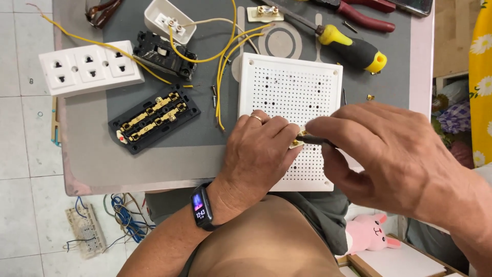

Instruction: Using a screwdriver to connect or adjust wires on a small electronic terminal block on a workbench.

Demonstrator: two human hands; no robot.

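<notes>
- I see a small work table (154,169) with a grey mat, set over a tiled floor; everything is spread flat on it, within reach of both hands.
- The white perforated board (292,87) lies flat at the near edge of the table, right in front of the body. I judge it sits there so both hands can rest on it while they work.
- My right hand (389,149) comes in from the right, fingers pinched closed around a thin dark tool (315,139) whose tip meets a small brass-and-white terminal piece (298,139) on the board.
- My left hand (259,154) lies on the board, fingers curled down with the tips against that same piece, apparently steadying it; a ring and a black wrist band with a lit screen show.
- The white triple socket cover (89,67) lies at the far left, face up.
- The black socket base (154,119) with brass strips lies just right of it, open side up.
- A black switch module (164,54) and a white switch housing (169,19) sit behind, linked by yellow wires (223,61) that trail down to the board's left edge.
- A yellow-and-black screwdriver (353,48) lies beyond the board, red-handled pliers (359,13) farther back.
- No packages or signs are visible.
- A pink plush rabbit (366,233) lies below the table, a breadboard (84,231) with blue wires on the floor.
</notes>
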